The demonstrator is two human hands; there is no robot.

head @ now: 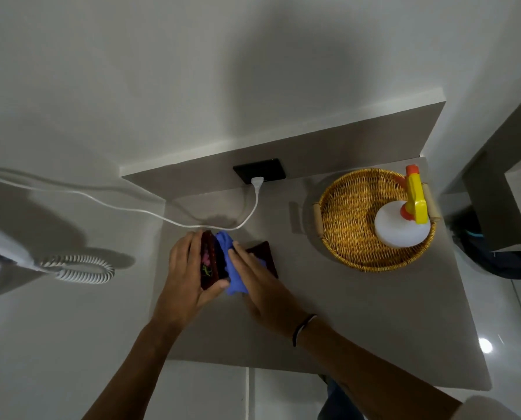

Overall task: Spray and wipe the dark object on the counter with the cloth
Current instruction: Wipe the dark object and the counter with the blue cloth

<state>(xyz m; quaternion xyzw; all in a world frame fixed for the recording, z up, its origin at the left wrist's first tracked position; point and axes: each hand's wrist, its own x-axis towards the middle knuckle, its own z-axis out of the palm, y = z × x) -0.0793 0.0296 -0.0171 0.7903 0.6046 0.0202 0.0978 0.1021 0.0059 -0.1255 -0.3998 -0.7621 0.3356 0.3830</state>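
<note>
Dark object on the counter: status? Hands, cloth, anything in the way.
Left hand grips dark object, propping it open. Right hand presses blue cloth onto it, wiping. Spray bottle parked in wicker basket. White cord just behind, not blocking.

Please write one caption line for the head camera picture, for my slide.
Left hand steadies dark object while right hand wipes it with blue cloth; spray bottle stands in basket.

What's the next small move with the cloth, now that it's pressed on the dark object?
Probably draw the right hand and blue cloth across the dark object toward its uncovered right part. The left hand already steadies its left side, and the spray bottle stands in the basket.
</note>
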